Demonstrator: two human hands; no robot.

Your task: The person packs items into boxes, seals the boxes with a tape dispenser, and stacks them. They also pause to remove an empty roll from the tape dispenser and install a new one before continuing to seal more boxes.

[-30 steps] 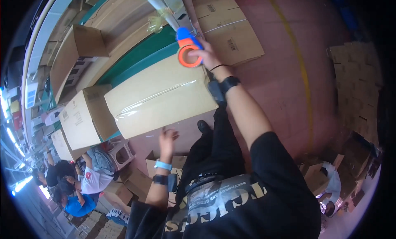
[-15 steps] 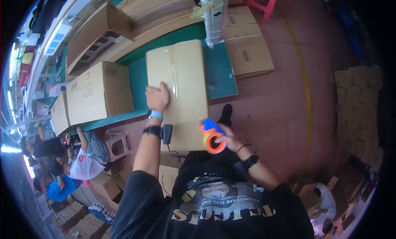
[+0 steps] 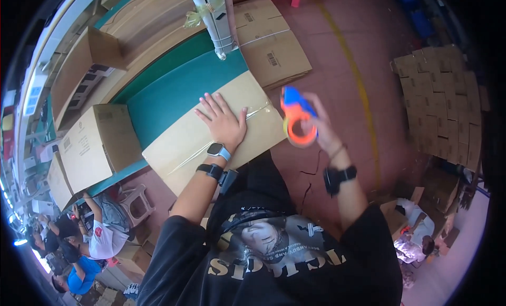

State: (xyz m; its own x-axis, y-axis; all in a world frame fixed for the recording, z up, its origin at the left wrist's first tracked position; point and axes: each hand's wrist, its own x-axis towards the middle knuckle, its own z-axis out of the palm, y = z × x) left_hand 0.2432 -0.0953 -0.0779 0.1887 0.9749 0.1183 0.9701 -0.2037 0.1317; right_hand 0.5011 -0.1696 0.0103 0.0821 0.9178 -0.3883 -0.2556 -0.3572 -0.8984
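Brown cardboard makes the box (image 3: pixel 261 129) under the left hand (image 3: pixel 225 124), whose grip is spread flat. Right of the box, the right hand (image 3: pixel 322 127) grips a blue-and-orange tape holder (image 3: pixel 293 114). The box lies on the green surface (image 3: pixel 168 95), with flat boxes (image 3: pixel 275 48) past it.

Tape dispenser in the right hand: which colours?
Mainly blue and orange tape dispenser, in the head view.

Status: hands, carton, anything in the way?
Left hand flat on cardboard carton. Right hand gripping orange-blue tape dispenser near carton's end. Left hand partly covers clear tape strip.
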